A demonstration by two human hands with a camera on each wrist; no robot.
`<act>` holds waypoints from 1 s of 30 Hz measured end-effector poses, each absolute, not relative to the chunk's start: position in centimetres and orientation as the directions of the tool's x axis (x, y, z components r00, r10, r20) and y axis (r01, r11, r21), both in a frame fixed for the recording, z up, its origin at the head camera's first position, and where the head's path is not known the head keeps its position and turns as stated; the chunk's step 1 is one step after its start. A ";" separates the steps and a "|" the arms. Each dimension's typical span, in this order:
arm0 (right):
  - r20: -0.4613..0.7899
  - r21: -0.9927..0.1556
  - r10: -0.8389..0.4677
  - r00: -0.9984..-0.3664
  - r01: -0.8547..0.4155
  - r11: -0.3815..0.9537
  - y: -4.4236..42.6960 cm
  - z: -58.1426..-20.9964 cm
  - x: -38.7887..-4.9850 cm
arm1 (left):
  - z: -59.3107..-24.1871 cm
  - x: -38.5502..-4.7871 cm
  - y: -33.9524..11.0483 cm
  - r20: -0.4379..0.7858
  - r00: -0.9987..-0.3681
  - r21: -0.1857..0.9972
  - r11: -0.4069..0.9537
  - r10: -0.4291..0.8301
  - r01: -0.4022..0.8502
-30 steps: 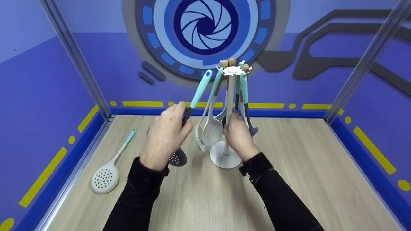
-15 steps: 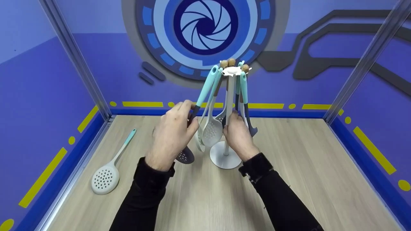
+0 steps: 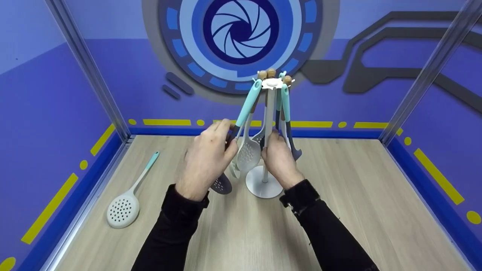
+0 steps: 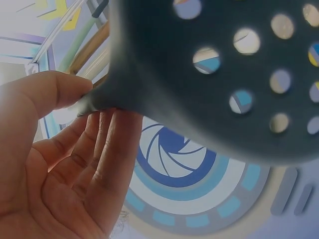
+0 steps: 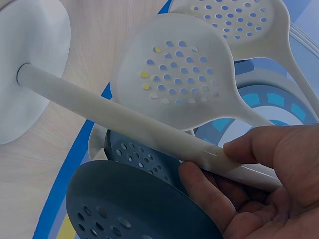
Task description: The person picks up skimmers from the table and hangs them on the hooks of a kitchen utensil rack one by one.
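Note:
My left hand (image 3: pixel 210 156) pinches the dark shaft of a slotted skimmer (image 3: pixel 249 103) with a mint handle. Its handle's hole is at a hook on the left of the white utensil stand (image 3: pixel 270 109); whether it is on the hook I cannot tell. In the left wrist view, the dark perforated head (image 4: pixel 164 84) spreads beyond my thumb and fingers. My right hand (image 3: pixel 280 160) grips the stand's pole (image 5: pixel 119 117) partway down. Several utensils hang around it, among them a pale slotted spoon (image 3: pixel 248 154) and a dark-bladed one (image 3: pixel 295 150) with a mint handle.
A pale grey skimmer (image 3: pixel 123 210) with a mint handle lies on the wooden table (image 3: pixel 357 210) at the left. The stand's round base (image 3: pixel 260 188) rests on the tabletop. Blue panels (image 3: pixel 113 75) wall in the back and sides, with metal posts at the corners.
My left hand has moved right with the dark slotted skimmer, bringing its handle's top from beside the stand to the left hook. My right hand has stayed on the pole.

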State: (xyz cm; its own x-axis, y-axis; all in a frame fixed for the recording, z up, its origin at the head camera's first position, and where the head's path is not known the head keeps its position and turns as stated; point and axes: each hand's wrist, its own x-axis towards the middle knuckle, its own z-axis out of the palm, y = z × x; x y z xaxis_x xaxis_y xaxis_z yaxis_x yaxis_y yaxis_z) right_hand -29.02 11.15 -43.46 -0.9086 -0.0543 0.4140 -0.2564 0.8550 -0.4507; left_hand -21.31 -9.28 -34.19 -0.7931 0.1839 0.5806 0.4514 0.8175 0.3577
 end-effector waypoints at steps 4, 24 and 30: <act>0.410 -0.450 -0.057 -0.910 -0.256 0.856 11.1 -43.5 -29.1 | -34.3 -21.4 -9.2 0.585 -0.790 0.353 0.818 0.187 0.455; 0.413 -0.471 -0.042 -0.910 -0.253 0.845 11.1 -43.5 -28.9 | -35.4 -22.1 -8.3 0.554 -0.802 0.339 0.819 0.223 0.462; 0.425 -0.462 -0.049 -0.904 -0.262 0.847 11.1 -43.5 -28.8 | -35.6 -22.2 -8.2 0.551 -0.803 0.341 0.818 0.226 0.464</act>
State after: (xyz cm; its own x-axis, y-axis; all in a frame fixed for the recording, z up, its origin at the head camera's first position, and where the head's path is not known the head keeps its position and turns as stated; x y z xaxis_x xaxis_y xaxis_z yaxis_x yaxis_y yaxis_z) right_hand -28.84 11.06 -43.53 -0.9040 -0.0487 0.4247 -0.2625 0.8474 -0.4615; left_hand -22.24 -8.22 -35.57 -0.8034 0.2258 0.5510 0.4635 0.8180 0.3407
